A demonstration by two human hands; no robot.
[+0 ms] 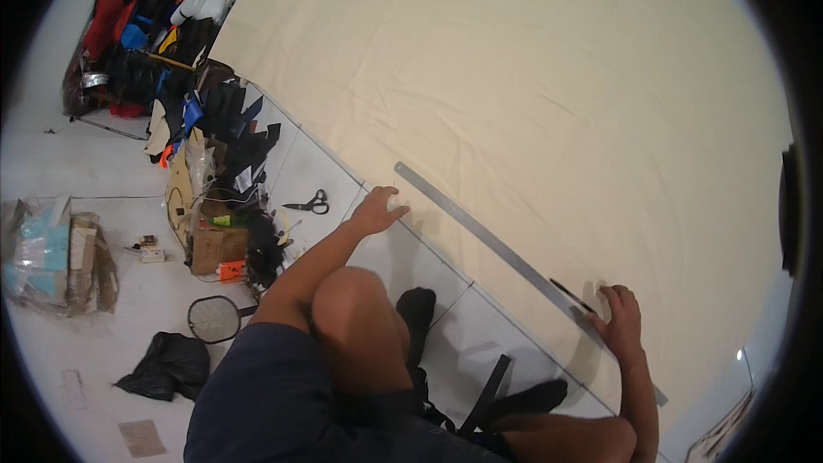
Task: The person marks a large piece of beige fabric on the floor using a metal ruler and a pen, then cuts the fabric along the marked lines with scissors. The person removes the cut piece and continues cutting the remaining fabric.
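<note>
A wide cream cloth [549,111] with soft creases is spread over the floor in front of me. Along its near edge lies a long metal ruler [480,233], running diagonally from upper left to lower right. At that edge, near the ruler's upper end, is my left hand [375,211], thumb and forefinger apart; a small pale patch shows between them, too unclear to name. Farther right, my right hand [619,324] is over the cloth beside the ruler. A slim black pen [572,296] points out from its thumb across the ruler; the exact grip is partly hidden.
Black scissors [317,202] lie on the white tiles left of my left hand. Beyond them are a cardboard box [219,249], scraps and a heap of coloured cloth [141,43]. A mesh racket [214,319] and black bag [169,367] lie beside me.
</note>
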